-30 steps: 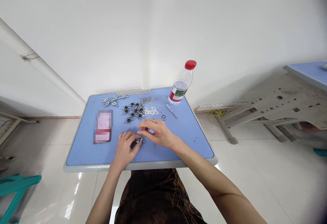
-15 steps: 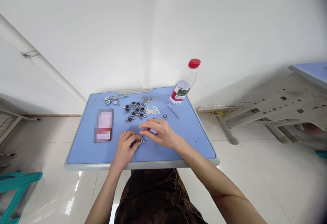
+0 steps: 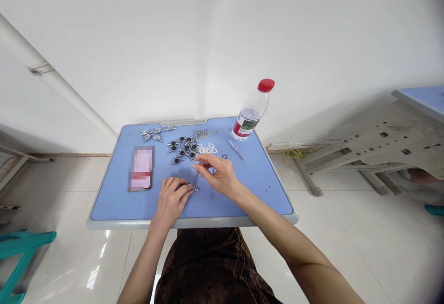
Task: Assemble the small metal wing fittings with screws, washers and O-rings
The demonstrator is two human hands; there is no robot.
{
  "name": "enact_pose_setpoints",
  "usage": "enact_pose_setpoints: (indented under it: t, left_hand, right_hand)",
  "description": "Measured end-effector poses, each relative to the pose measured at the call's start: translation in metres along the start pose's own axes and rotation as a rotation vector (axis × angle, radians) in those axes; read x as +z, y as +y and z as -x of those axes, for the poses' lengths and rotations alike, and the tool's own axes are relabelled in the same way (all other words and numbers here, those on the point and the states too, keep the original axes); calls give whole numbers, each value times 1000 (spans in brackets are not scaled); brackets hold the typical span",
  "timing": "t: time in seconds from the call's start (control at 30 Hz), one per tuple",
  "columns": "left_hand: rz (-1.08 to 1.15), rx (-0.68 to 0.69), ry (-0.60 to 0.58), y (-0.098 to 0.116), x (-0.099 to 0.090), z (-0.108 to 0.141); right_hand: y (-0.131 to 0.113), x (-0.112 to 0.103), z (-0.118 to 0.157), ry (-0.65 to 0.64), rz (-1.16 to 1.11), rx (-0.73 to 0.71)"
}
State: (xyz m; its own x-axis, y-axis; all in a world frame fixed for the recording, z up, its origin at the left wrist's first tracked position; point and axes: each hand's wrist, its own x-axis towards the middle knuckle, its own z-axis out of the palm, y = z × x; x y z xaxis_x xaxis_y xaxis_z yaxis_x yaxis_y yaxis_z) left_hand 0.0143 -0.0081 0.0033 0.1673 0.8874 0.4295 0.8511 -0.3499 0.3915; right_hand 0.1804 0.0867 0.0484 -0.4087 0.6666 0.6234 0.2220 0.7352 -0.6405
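My left hand (image 3: 172, 200) rests on the blue desk with its fingertips closed on a small metal fitting (image 3: 196, 188), much of it hidden under the fingers. In my right hand (image 3: 220, 174) is a slim screwdriver (image 3: 196, 178), its handle pinched between thumb and fingers. The screwdriver's thin shaft slants down to the fitting, and its tip appears to touch it. Just behind the hands lies a pile of metal fittings with black round centres (image 3: 183, 149). White flat gaskets (image 3: 210, 148) lie beside that pile, partly hidden by my right hand.
A smartphone (image 3: 142, 167) lies at the left of the desk (image 3: 114, 202). Silver fittings (image 3: 152, 134) and small metal pieces (image 3: 203, 133) lie along the back. To the right are a water bottle (image 3: 248, 119), a metal rod-like tool (image 3: 236, 150) and a black ring (image 3: 224, 156).
My right hand has risen slightly and shifted right, and the screwdriver's shaft now shows more plainly. My left hand stays at the fitting. The view has moved slightly.
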Motion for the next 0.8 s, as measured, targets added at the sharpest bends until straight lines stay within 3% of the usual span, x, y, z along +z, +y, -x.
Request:
enact_pose_setpoints:
  t: [0.23,0.53,0.8]
  left_hand:
    - [39,-43,-28,0,0,0]
    - [125,-114,-48,-2,2,-2]
    - [117,-136,-48,-2,3,-4]
  right_hand:
    - [-4,-5,-1,77,-42,21]
    - [-9,-4,3,-116,-2,-334]
    - [-10,0,7,-119,111,-492]
